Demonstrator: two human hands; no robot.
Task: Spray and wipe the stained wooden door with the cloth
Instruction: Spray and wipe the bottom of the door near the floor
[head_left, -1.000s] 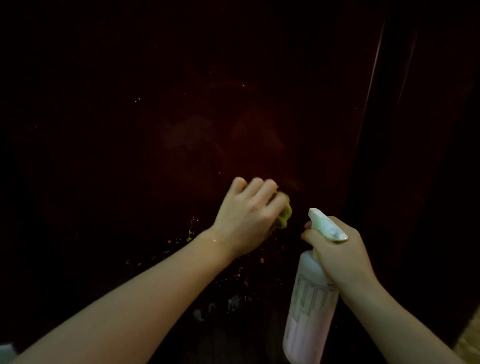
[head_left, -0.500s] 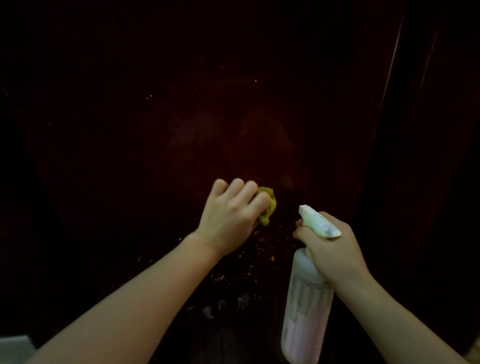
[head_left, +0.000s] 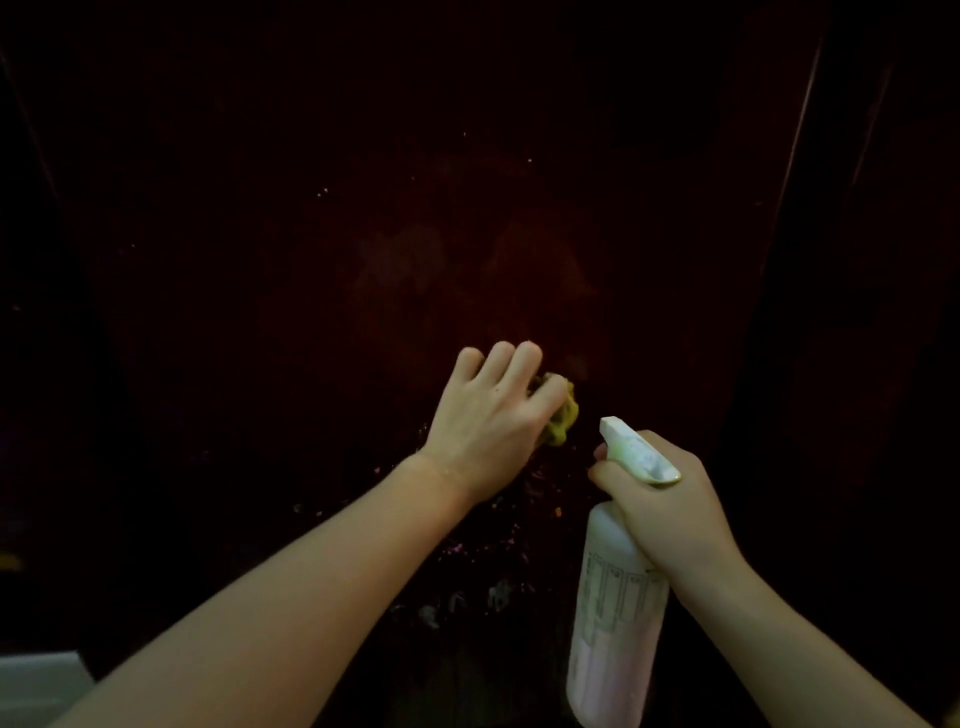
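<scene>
A: Two bare hands are working at a dark wooden door (head_left: 415, 208) that is filling almost the whole frame. The left hand (head_left: 488, 421), at centre, is pressing a bunched yellow-green cloth (head_left: 563, 415) against the wood, fingers curled around it. The right hand (head_left: 660, 504), at lower right, is gripping the neck of a pale spray bottle (head_left: 613, 634), its white nozzle (head_left: 631, 447) pointing up and left toward the door.

B: How much is looking done?

A: Judging by the surface, the job is partly through. Faint cloudy smears are showing on the panel above the cloth, likely from spray or wiping. Many small specks and flecks of stain (head_left: 493, 561) are still clinging to the wood below the cloth, between the two forearms, with paler blotches lower down. That lower patch is probably still waiting for the cloth.

B: And the room?

A: It is very dim; the door is reading deep reddish-brown, nearly black. A thin lit edge (head_left: 795, 171) is running down the upper right, perhaps the door's side or frame. A small pale grey patch (head_left: 36, 675), maybe floor, is sitting in the lower left corner.
</scene>
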